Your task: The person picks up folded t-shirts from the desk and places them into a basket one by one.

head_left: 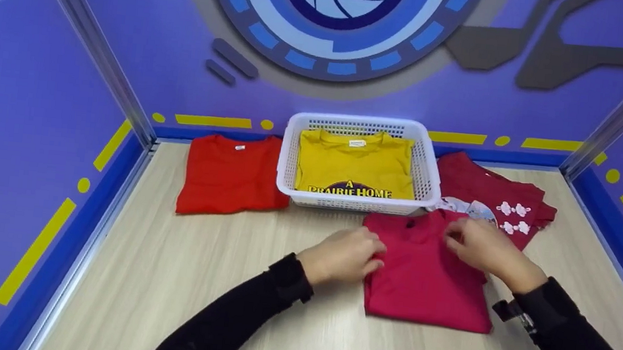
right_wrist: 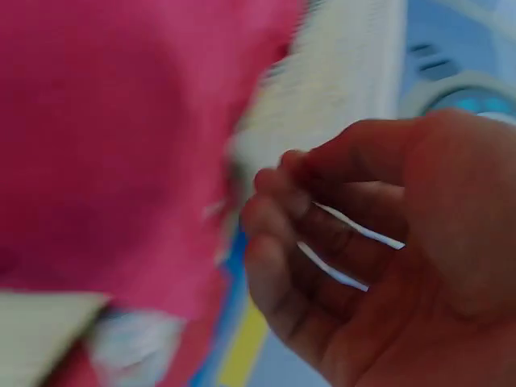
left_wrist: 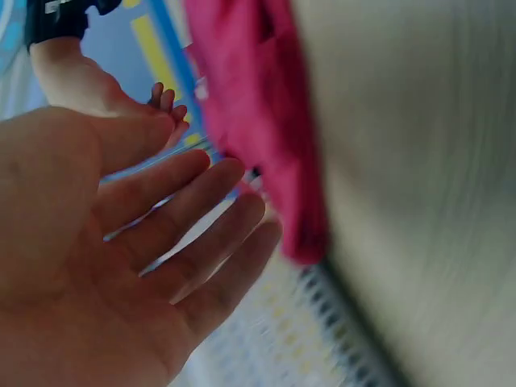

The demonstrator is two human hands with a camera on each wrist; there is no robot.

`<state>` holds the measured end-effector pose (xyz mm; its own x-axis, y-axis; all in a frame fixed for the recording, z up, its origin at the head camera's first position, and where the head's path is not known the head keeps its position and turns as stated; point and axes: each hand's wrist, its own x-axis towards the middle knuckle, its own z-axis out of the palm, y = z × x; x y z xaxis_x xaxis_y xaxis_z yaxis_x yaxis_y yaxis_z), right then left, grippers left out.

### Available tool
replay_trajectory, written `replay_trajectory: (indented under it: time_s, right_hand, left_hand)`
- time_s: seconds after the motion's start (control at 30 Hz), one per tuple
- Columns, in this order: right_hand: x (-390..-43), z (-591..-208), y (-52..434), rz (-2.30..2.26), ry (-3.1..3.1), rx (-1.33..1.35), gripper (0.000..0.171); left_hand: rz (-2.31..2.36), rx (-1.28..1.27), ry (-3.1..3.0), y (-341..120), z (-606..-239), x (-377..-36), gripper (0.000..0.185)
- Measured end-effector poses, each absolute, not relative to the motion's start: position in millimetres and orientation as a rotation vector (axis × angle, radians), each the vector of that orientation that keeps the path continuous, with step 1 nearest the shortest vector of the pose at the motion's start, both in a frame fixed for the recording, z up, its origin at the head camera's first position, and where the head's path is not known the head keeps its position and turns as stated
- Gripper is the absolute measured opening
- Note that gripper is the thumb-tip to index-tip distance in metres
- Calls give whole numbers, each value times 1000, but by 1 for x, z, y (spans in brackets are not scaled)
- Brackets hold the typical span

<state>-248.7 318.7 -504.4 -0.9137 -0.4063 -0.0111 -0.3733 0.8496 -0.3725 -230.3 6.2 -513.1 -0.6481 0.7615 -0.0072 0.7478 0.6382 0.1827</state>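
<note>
A folded crimson shirt [head_left: 421,277] lies on the table in front of the basket, its collar end toward the basket's lower right corner. At its left edge is my left hand [head_left: 345,255]; in the left wrist view the left hand's fingers [left_wrist: 214,218] are spread and nearly straight, with nothing in them. Over the shirt's upper right part hovers my right hand [head_left: 482,246]. The right wrist view shows the right hand's fingers [right_wrist: 282,234] loosely bent, the thumb near the index finger and no cloth between them.
A white plastic basket [head_left: 357,203] at the back holds a folded yellow shirt [head_left: 355,165] with printed lettering. To its left lies a folded red shirt [head_left: 228,181]. On the right, a dark red shirt with white flower shapes [head_left: 514,209] lies partly under the crimson one. Purple walls enclose the table.
</note>
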Motion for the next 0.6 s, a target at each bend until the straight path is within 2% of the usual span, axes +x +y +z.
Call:
replay_trajectory:
  time_s: [0.2,0.6]
  right_hand:
    - [-237,-536,330,-565,2907,-580,11]
    - [-239,-540,307,-604,2938,-575,11]
  left_hand:
    - [58,1343,2803,22,-538,-229,21]
    - [123,1284,2873,0,-536,-233,15]
